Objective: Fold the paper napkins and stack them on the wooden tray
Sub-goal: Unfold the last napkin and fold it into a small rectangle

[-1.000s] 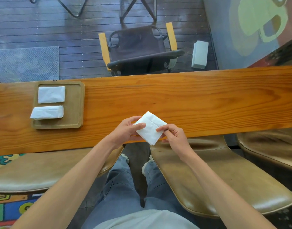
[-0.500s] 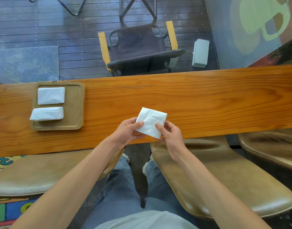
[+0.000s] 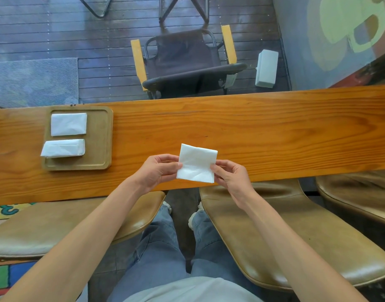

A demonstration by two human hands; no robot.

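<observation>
I am in the folding step. I hold one white napkin [image 3: 197, 163] up in front of me, over the near edge of the long wooden table [image 3: 252, 131]. My left hand [image 3: 158, 171] pinches its left edge with thumb and fingers. My right hand [image 3: 229, 174] pinches its right edge the same way. The napkin looks like a small square, nearly flat and a bit crinkled near the bottom. I think it needs at least one more fold, because the ones already done are narrower.

The wooden tray [image 3: 100, 140] sits on the table, well off to my left. Two folded piles lie in it. The far pile [image 3: 68, 124] lies flat and neat. The near pile [image 3: 63, 148] sits just beside it, and its left corner pokes over the tray's rim.

Next, I think I should bring one edge over to meet the other and press the crease down. Thin paper slips easily, so the corners must line up first. Then I would reach left and lay it on a pile, gently, so nothing slides.
</observation>
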